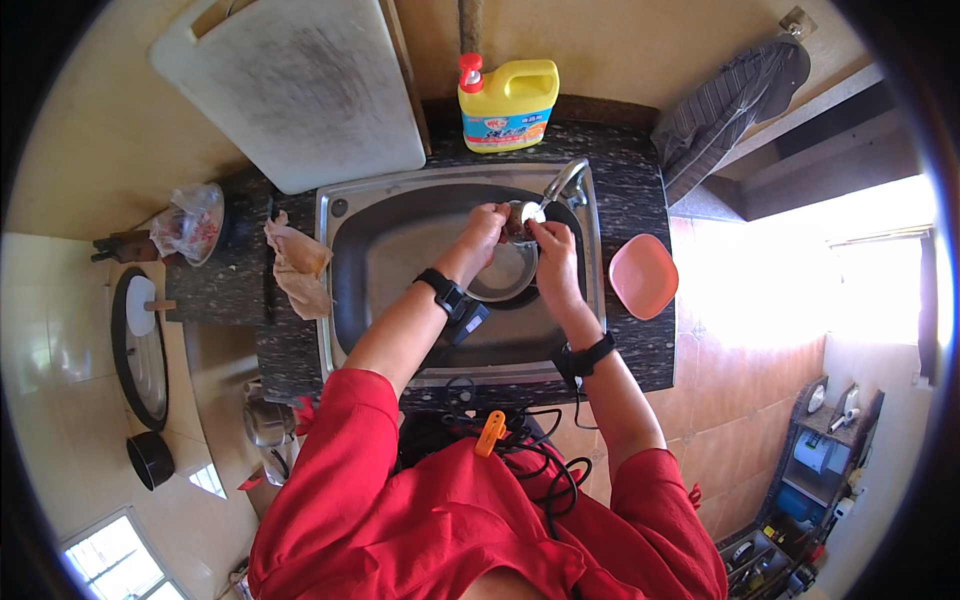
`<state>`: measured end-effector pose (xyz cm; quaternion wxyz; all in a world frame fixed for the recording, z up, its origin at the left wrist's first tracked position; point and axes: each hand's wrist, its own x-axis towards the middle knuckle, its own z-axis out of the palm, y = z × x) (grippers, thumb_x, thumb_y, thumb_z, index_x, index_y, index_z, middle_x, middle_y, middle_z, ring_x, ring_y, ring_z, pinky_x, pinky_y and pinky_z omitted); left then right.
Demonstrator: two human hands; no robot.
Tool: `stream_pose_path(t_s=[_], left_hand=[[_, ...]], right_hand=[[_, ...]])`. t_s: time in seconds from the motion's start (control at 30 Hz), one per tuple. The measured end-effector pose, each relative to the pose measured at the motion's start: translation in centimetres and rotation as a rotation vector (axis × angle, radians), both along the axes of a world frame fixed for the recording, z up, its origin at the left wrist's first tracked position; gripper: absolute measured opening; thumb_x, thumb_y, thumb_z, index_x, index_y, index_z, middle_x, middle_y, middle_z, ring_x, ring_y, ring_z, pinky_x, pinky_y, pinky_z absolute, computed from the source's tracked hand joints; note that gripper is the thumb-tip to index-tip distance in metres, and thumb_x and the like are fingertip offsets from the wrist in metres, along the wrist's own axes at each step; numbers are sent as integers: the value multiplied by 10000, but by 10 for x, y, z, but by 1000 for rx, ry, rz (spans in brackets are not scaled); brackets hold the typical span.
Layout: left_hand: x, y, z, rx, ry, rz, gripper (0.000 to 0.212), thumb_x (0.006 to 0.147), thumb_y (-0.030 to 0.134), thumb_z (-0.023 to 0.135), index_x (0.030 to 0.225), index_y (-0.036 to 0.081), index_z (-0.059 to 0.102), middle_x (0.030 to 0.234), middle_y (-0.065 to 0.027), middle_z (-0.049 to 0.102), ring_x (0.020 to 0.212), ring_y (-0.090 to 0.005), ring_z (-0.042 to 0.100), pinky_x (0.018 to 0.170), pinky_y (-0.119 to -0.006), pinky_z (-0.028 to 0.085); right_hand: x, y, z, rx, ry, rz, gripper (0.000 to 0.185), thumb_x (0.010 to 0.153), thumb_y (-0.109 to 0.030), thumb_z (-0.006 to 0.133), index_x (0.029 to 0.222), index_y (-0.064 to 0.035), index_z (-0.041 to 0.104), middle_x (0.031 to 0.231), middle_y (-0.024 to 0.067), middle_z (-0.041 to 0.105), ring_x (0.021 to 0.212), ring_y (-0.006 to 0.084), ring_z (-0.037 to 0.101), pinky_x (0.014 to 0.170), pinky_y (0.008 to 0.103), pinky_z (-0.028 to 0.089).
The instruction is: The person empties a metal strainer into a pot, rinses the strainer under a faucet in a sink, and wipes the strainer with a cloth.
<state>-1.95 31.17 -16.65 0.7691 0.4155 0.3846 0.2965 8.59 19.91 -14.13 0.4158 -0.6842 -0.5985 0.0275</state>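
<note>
My left hand point(486, 231) grips the side of a small round container point(519, 222) over the stainless steel sink point(405, 255). At the container's rim are the fingers of my right hand point(555, 259); something white shows at its mouth, and whether my fingers hold it I cannot tell. The curved chrome faucet point(564, 180) ends right at the container. Below my hands a round metal bowl point(504, 279) sits in the sink.
Behind the sink stands a yellow detergent jug point(510, 105) with a red pump. A white cutting board point(300, 82) leans at the back left. A crumpled cloth point(296, 266) lies by the left rim, a pink basin point(643, 276) on the right counter. Black cables point(551, 469) hang at my front.
</note>
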Motion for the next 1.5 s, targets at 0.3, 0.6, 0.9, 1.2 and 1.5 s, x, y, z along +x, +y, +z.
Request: stream_pose_path(t_s=[0.3,0.6,0.9,1.2,1.5], left_hand=[[3,9,-10,-66,-41,30,227,979,277,528,920,88,638,762,8,606,627,-96,499,578,-258,393],[4,6,-4,-30,-46,40,250,976,270,521,919,59,641,749,-19,619,598,-112,504,549,-276,384],[10,4,5,-88,-52,40,245,974,269,531,890,66,641,696,-7,599,554,-103,489,509,-265,370],[11,17,6,-44,-32,-17,224,964,276,566,918,70,640,762,-5,641,602,-86,527,543,-241,400],[18,6,10,-54,-91,-93,197,934,285,608,856,105,622,732,-2,612,604,-81,513,533,-268,421]], right_hand=[[-6,6,7,77,-25,40,338,792,84,547,1093,-8,674,998,169,602,951,314,565,841,378,463],[5,6,-4,11,125,38,323,858,95,478,1098,-5,671,1025,152,625,945,253,624,826,299,486],[13,6,7,-49,233,-21,343,807,92,513,1086,-10,684,1009,168,623,938,276,623,813,317,492],[8,-22,14,-59,345,68,394,842,145,456,1161,7,639,1001,143,649,912,215,645,830,286,510],[17,-44,11,-173,277,2,358,846,97,509,1171,1,626,1064,135,596,849,207,637,770,288,524]])
